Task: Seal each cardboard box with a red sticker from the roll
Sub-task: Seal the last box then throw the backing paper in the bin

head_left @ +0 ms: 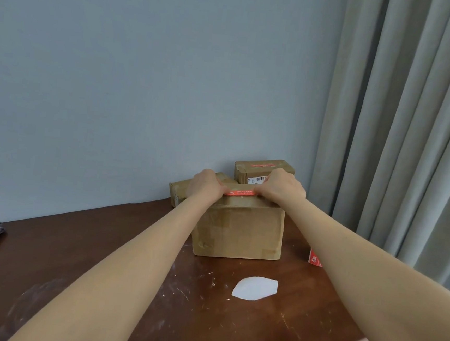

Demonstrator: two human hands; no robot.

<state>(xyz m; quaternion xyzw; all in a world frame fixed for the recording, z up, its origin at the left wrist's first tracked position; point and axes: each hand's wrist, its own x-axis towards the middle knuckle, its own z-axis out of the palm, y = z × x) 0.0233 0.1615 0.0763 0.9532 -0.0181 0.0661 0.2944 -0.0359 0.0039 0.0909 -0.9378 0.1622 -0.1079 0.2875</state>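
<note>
1. Red sticker [239,193] lies across the top front edge of the nearest cardboard box [238,232], its long axis running left to right — straight between the two hands.
2. Left hand [206,186] is curled down over the strip's left end, the right hand [285,187] over its right end; each seems to pinch or press its end, though the fingertips are hidden, so which one I cannot tell.
3. Both hands sit about equally near the strip, so the coming move — as I judge it — is a press downward and a smoothing outward along that long axis, over the flap seam.
4. Behind stand two more boxes: one [263,171] at the back right with a red strip on top, one [178,190] at the left, half hidden.
5. Sticker roll [315,258] rests on the table [100,281] right of the box, under the right forearm; a white backing scrap [255,288] lies in front.
</note>
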